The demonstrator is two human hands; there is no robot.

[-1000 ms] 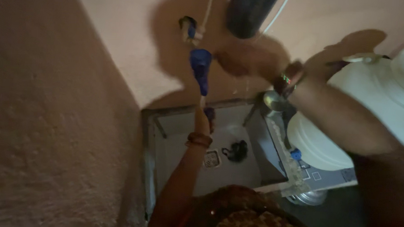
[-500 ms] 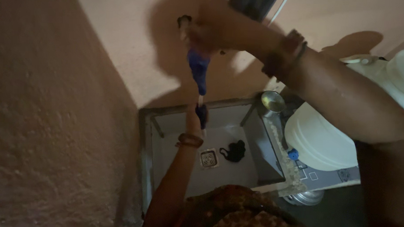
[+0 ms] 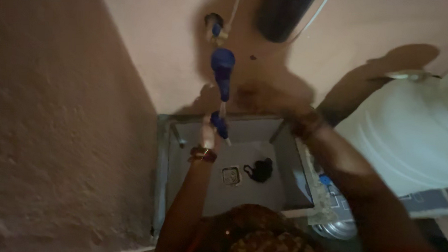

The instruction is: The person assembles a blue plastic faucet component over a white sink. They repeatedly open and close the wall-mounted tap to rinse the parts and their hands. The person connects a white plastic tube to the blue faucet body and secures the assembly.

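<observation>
Landmark: steel sink [image 3: 292, 163], set in a corner of rough plastered walls.

Left hand [image 3: 207, 135], bangle at the wrist, reaches up over the sink's back edge and is closed around the lower end of a blue tap fitting [image 3: 219, 125]. A larger blue tap body [image 3: 222, 71] sits above the sink on the wall, fed by a thin white pipe. Right hand [image 3: 279, 104] is above the sink's back right corner, blurred against the wall; cannot tell whether its fingers are spread or curled, and it seems to hold nothing.

Sink basin looks dry or only damp. A square drain [image 3: 231, 175] lies in the floor of it, a dark crumpled scrubber or cloth [image 3: 260, 169] just right of the drain.

Risks, as judgement: the fitting hangs from a slim pipe, so a hard pull or twist could strain the joint and start a leak. The dark wad lies close enough to the drain to wash over and block it.

Right of the sink: a large white plastic container [image 3: 407, 137], and steel vessels lower down. Light is dim, with heavy shadows on the wall.
</observation>
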